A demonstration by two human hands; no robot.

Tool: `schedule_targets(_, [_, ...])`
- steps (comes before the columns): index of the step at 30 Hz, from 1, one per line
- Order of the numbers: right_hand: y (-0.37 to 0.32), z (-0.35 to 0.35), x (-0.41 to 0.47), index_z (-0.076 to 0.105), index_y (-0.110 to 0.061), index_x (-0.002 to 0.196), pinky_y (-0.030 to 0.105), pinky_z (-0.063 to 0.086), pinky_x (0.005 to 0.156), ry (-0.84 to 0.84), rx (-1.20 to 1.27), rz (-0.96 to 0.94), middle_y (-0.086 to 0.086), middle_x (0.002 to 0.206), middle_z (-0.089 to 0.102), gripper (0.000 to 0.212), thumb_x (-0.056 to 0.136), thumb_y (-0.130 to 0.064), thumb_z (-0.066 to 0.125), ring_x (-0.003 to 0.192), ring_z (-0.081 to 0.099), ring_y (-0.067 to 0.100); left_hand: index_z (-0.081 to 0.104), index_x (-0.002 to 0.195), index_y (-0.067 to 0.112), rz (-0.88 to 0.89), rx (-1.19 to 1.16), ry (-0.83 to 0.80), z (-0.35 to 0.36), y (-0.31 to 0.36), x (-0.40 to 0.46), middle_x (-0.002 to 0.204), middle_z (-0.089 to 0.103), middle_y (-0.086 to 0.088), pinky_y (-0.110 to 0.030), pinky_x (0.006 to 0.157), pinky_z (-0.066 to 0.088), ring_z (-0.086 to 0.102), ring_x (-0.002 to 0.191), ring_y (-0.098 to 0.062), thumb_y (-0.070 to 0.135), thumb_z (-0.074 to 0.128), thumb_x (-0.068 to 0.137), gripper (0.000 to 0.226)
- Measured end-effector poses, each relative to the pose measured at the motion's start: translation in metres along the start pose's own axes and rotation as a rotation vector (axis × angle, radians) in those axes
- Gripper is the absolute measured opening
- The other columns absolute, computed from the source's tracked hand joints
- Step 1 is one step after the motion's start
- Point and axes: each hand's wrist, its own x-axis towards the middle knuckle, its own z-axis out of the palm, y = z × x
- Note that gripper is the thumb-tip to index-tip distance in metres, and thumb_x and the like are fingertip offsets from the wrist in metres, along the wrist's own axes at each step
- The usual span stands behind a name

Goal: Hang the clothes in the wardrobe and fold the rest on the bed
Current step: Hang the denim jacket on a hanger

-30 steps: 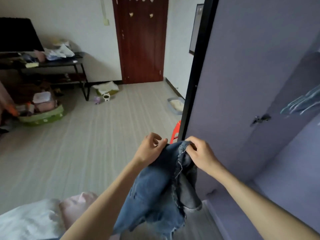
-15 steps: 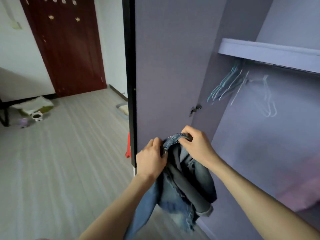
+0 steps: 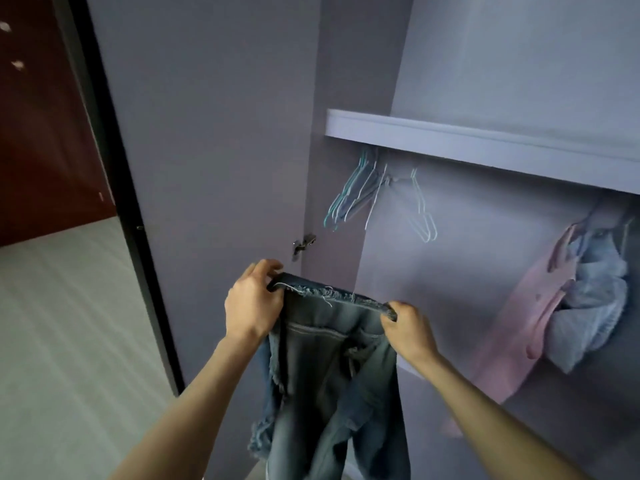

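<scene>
View: head camera, the only one.
Facing: forward and down into the wardrobe (image 3: 450,81), shelf (image 3: 485,143) near eye level.
Nearness: close; hands just before the wardrobe.
Left edge: floor (image 3: 69,341).

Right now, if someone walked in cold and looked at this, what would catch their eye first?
Front and centre, a pair of frayed blue jeans hangs stretched by its waistband between the left hand and the right hand, before the open wardrobe. Under the wardrobe shelf, a cluster of empty wire hangers hangs upper centre, and a pink garment with pale blue clothing hangs at right.
</scene>
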Motion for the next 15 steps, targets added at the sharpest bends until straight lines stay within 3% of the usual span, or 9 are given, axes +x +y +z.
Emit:
schedule_targets(3, [0.006,-0.004,0.034,0.053,-0.001,0.07,0.033,0.043,0.048,-0.071,0.267,0.096,0.007,0.057,0.048,0.016,0.085,0.0,0.048,0.049,0.048,0.024,0.058,0.121,0.026,0.117,0.08,-0.32,0.029,0.003,0.007,0.107,0.068,0.004,-0.034,0.084,0.048,0.062,0.102,-0.026,0.007,0.055,0.082,0.044])
schedule_targets(5, [0.006,-0.008,0.056,0.054,-0.008,0.067,0.022,0.045,0.038,-0.11,0.389,0.139,0.006,0.056,0.05,0.023,0.085,0.003,0.044,0.036,0.05,0.016,0.066,0.106,0.025,0.132,0.044,-0.453,0.052,0.003,0.011,0.093,0.071,0.006,-0.028,0.081,0.048,0.064,0.094,-0.021,0.007,0.056,0.085,0.029])
schedule_targets(6, [0.009,-0.009,0.069,0.055,-0.011,0.068,0.02,0.045,0.039,-0.14,0.426,0.147,0.006,0.058,0.052,0.025,0.086,0.003,0.044,0.035,0.051,0.013,0.067,0.09,0.026,0.117,-0.01,-0.455,0.065,0.004,0.015,0.079,0.068,0.012,-0.023,0.073,0.047,0.063,0.082,-0.015,0.006,0.056,0.086,0.023])
schedule_targets(8, [0.018,-0.011,0.091,0.061,-0.007,0.082,0.022,0.052,0.048,-0.261,0.54,0.162,0.009,0.071,0.057,0.02,0.087,0.002,0.045,0.051,0.058,0.014,0.055,0.064,0.031,0.023,-0.128,-0.379,0.086,0.006,0.026,0.053,0.054,0.017,-0.02,0.059,0.039,0.05,0.057,0.002,0.003,0.056,0.088,0.037])
schedule_targets(11, [0.045,-0.016,0.123,0.062,-0.014,0.107,0.024,0.055,0.066,-0.553,0.689,0.163,0.007,0.088,0.061,0.027,0.09,0.001,0.047,0.077,0.062,0.017,0.056,0.063,0.016,-0.073,-0.24,-0.232,0.116,0.017,0.053,0.053,0.051,0.008,-0.03,0.059,0.037,0.043,0.054,-0.004,0.014,0.059,0.091,0.028])
schedule_targets(12, [0.058,-0.016,0.138,0.061,-0.016,0.112,0.022,0.053,0.068,-0.559,0.683,0.155,0.005,0.09,0.061,0.03,0.09,0.0,0.047,0.079,0.062,0.016,0.054,0.063,0.012,-0.069,-0.247,-0.172,0.128,0.022,0.064,0.051,0.048,0.006,-0.029,0.056,0.036,0.039,0.052,-0.006,0.019,0.061,0.091,0.03])
schedule_targets(13, [0.07,-0.015,0.151,0.06,-0.014,0.115,0.022,0.05,0.069,-0.464,0.663,0.145,0.004,0.092,0.061,0.032,0.09,0.001,0.047,0.08,0.061,0.017,0.048,0.058,0.013,-0.049,-0.248,-0.122,0.135,0.028,0.072,0.046,0.041,0.007,-0.025,0.051,0.033,0.035,0.047,-0.005,0.023,0.062,0.09,0.037])
schedule_targets(15, [0.091,-0.016,0.179,0.06,-0.007,0.116,0.028,0.046,0.075,-0.062,0.553,0.187,0.01,0.102,0.06,0.029,0.09,0.0,0.049,0.089,0.059,0.025,0.039,0.054,0.019,0.004,-0.228,-0.114,0.151,0.036,0.082,0.042,0.036,0.008,-0.022,0.047,0.03,0.043,0.046,-0.013,0.027,0.063,0.089,0.043])
